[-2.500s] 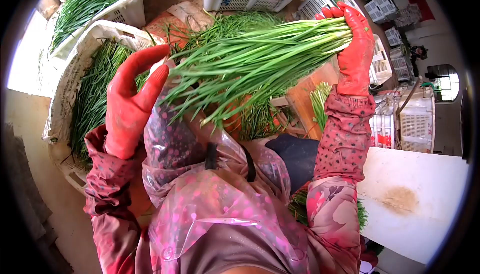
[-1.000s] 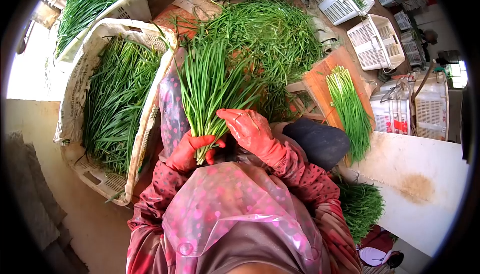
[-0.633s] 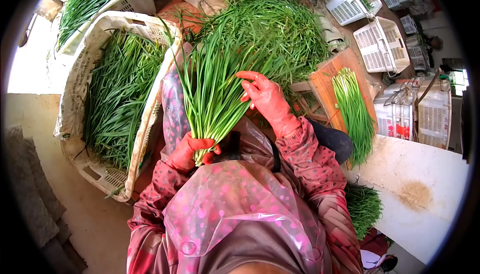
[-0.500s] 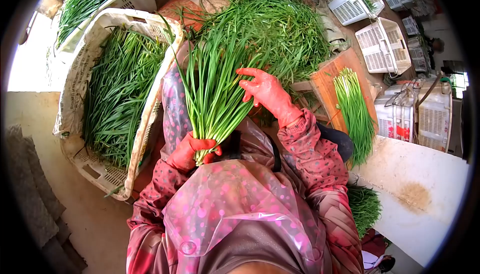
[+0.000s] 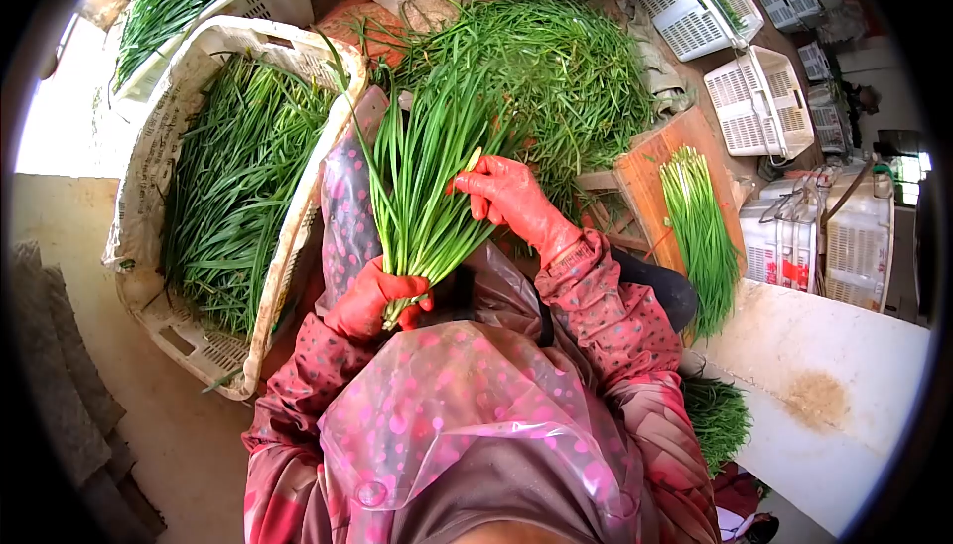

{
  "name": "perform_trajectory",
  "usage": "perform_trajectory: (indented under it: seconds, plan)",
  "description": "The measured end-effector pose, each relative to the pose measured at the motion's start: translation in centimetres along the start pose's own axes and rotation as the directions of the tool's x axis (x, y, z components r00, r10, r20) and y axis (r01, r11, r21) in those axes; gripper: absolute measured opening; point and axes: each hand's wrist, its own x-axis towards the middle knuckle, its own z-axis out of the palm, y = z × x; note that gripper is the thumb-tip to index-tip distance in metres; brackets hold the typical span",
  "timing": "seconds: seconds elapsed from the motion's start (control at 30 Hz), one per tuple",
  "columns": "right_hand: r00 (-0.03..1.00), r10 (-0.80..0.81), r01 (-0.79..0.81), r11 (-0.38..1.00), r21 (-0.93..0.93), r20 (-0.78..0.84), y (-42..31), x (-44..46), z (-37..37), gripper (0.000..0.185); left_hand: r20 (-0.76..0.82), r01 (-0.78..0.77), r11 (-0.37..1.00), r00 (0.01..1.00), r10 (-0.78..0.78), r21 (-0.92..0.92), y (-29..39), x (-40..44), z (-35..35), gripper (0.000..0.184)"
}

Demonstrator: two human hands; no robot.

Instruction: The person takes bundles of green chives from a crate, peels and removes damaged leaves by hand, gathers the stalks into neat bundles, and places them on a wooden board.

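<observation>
My left hand (image 5: pixel 369 298), in a red rubber glove, is closed around the pale stem ends of a bunch of garlic chives (image 5: pixel 429 187). The green leaves fan out away from me above my lap. At the right side of the bunch, my right hand (image 5: pixel 516 202), gloved in red too, has thumb and forefinger pinched on a yellowed chive leaf (image 5: pixel 475 159). Part of that leaf is hidden by the fingers.
A large white basket (image 5: pixel 283 236) full of chives stands at my left. Ahead lies a loose heap of chives (image 5: pixel 566 77). At right, a neat chive bundle (image 5: pixel 700 246) rests on a wooden board (image 5: pixel 645 172). White crates (image 5: pixel 759 102) stand beyond.
My right hand has moved slightly left and toward me, and its spread fingers have closed on a yellowed leaf. The left hand still grips the bunch.
</observation>
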Motion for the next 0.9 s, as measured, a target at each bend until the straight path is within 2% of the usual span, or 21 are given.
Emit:
perform_trajectory:
  seconds: [0.07, 0.13, 0.17, 0.2, 0.27, 0.3, 0.33, 0.37, 0.4, 0.43, 0.47, 0.5, 0.53, 0.57, 0.6, 0.67, 0.7, 0.8, 0.87, 0.9]
  plan:
    - [0.998, -0.015, 0.015, 1.0, -0.008, -0.06, 0.2, 0.9, 0.6, 0.019, 0.001, -0.022, 0.999, 1.0, 0.022, 0.043, 1.4, 0.3, 0.2, 0.023]
    - [0.926, -0.166, 0.063, 0.954, -0.295, -0.34, -0.4, 1.6, 1.1, 0.016, -0.039, -0.121, 0.946, 0.99, 0.139, 0.3, 2.7, 0.7, 0.2, 0.02]
    - [0.783, -0.451, 0.158, 0.811, -0.564, -0.428, 0.2, 3.0, -0.2, 0.015, -0.023, -0.125, 0.937, 0.99, 0.14, 0.326, 3.8, 0.3, 0.4, 0.021]
    - [0.798, -0.329, 0.123, 0.909, -0.399, -0.504, -1.8, 2.6, -1.3, 0.016, -0.016, -0.163, 0.915, 0.983, 0.182, 0.369, 4.3, 0.2, 0.3, 0.021]
    - [0.799, -0.295, 0.233, 0.955, -0.183, -0.525, -1.6, 3.7, -4.7, 0.017, -0.098, -0.156, 0.875, 0.97, 0.224, 0.458, 5.2, -0.1, -0.3, 0.02]
    - [0.832, -0.208, 0.156, 0.977, -0.143, -0.515, -2.4, 2.9, -5.4, 0.018, -0.15, -0.157, 0.811, 0.946, 0.287, 0.564, 5.9, -0.5, 0.0, 0.022]
    - [0.857, -0.119, 0.077, 0.992, -0.104, -0.502, -3.2, 2.0, -6.3, 0.018, -0.142, -0.178, 0.694, 0.915, 0.377, 0.697, 5.8, -0.5, -1.0, 0.031]
    - [0.878, -0.125, 0.088, 0.991, -0.102, -0.462, -1.8, 1.8, -7.7, 0.022, -0.034, -0.304, 0.454, 0.801, 0.598, 0.837, 5.4, 0.1, -2.6, 0.035]
    - [0.888, -0.095, 0.048, 0.992, -0.114, -0.449, -0.3, 1.4, -8.8, 0.021, 0.12, -0.367, 0.168, 0.646, 0.754, 0.915, 5.0, 0.6, -3.7, 0.04]
    - [0.907, -0.031, 0.004, 0.998, -0.065, -0.421, 1.3, 0.8, -9.4, 0.027, 0.004, -0.102, 0.079, 0.64, 0.768, 0.992, 6.3, -1.0, -1.7, 0.044]
    - [0.921, 0.034, -0.044, 0.999, -0.018, -0.387, 2.9, 0.1, -10.0, 0.034, 0.02, -0.006, -0.021, 0.584, 0.811, 1.0, 6.0, -0.5, -3.0, 0.057]
    - [0.924, 0.039, -0.048, 0.999, -0.015, -0.381, 4.4, -0.8, -10.5, 0.034, 0.001, 0.117, -0.081, 0.563, 0.827, 0.99, 6.0, -0.8, -3.4, 0.064]
    - [0.924, 0.125, -0.12, 0.992, 0.038, -0.362, 5.9, -1.6, -11.0, 0.035, -0.011, 0.238, -0.141, 0.541, 0.841, 0.961, 6.0, -1.0, -3.7, 0.071]
    - [0.917, 0.21, -0.191, 0.977, 0.09, -0.338, 7.3, -2.4, -11.5, 0.037, 0.045, 0.264, -0.204, 0.503, 0.863, 0.943, 5.6, -0.9, -4.5, 0.085]
    - [0.918, 0.216, -0.195, 0.976, 0.096, -0.333, 8.7, -3.1, -12.0, 0.037, 0.043, 0.269, -0.206, 0.508, 0.86, 0.941, 5.3, -1.0, -5.0, 0.085]
    - [0.915, 0.242, -0.181, 0.962, 0.205, -0.324, 10.8, -4.7, -12.6, 0.036, -0.044, 0.433, -0.249, 0.563, 0.826, 0.866, 4.6, -1.3, -5.8, 0.09]
    - [0.908, 0.26, -0.186, 0.953, 0.238, -0.329, 11.5, -5.4, -13.0, 0.035, -0.055, 0.445, -0.25, 0.568, 0.821, 0.86, 3.9, -1.2, -6.5, 0.094]
    - [0.887, 0.275, -0.176, 0.944, 0.278, -0.372, 12.6, -6.9, -13.5, 0.031, -0.025, 0.442, -0.295, 0.587, 0.809, 0.847, 2.4, -1.4, -7.6, 0.094]
    - [0.88, 0.266, -0.154, 0.944, 0.293, -0.394, 12.7, -7.7, -13.8, 0.029, -0.032, 0.442, -0.328, 0.635, 0.772, 0.835, 1.2, -1.4, -8.3, 0.091]
    - [0.867, 0.236, -0.106, 0.948, 0.301, -0.439, 12.6, -7.7, -14.2, 0.028, -0.012, 0.425, -0.342, 0.641, 0.768, 0.838, 0.9, -1.5, -8.6, 0.09]
